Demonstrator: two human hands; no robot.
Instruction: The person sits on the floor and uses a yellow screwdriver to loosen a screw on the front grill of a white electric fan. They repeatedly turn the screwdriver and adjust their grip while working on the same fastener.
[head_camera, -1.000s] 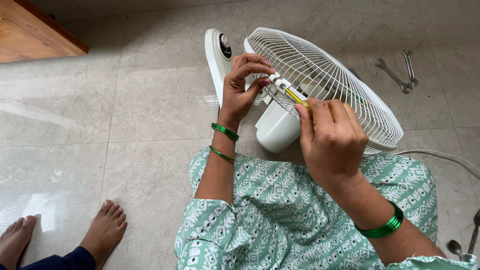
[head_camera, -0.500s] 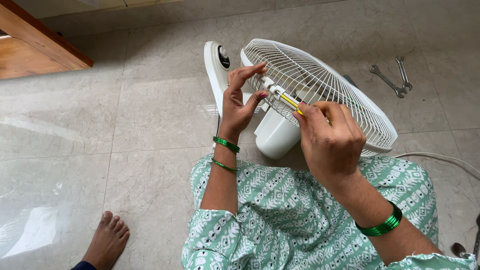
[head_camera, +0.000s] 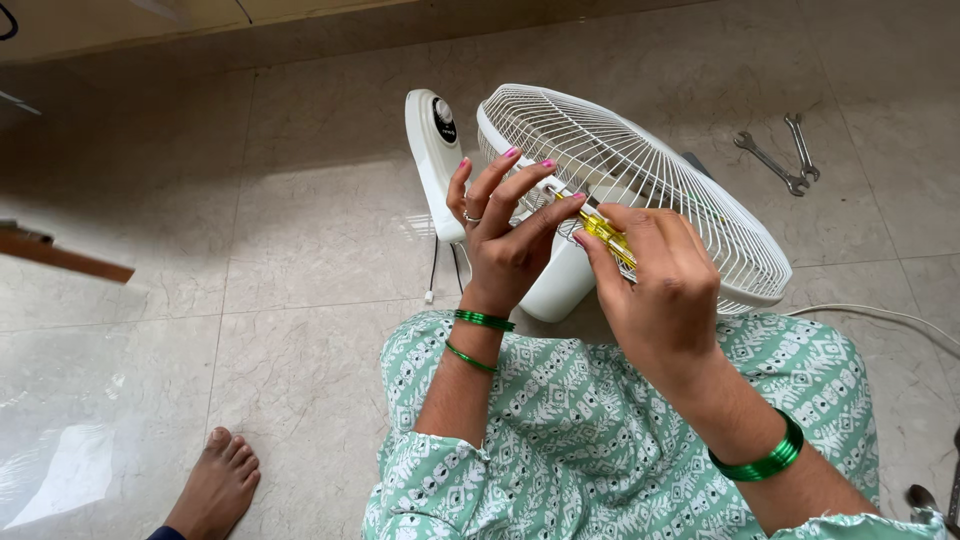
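A white table fan lies on the tiled floor with its wire grille (head_camera: 640, 180) facing up and its base (head_camera: 436, 160) to the left. My left hand (head_camera: 500, 230) pinches a small white clip on the grille rim with fingertips. My right hand (head_camera: 655, 285) grips a yellow-handled screwdriver (head_camera: 600, 228), its tip aimed at that clip. Both wrists wear green bangles. My lap in green patterned cloth fills the bottom.
Two metal spanners (head_camera: 785, 155) lie on the floor at the upper right. A white cord (head_camera: 880, 315) runs off to the right. Another person's bare foot (head_camera: 215, 485) rests at the lower left. A wooden edge (head_camera: 60, 255) pokes in at the left.
The view has shifted, so the fan sits lower in frame. My hands stay on the grille clip with the screwdriver. One of the other person's feet has left the view.
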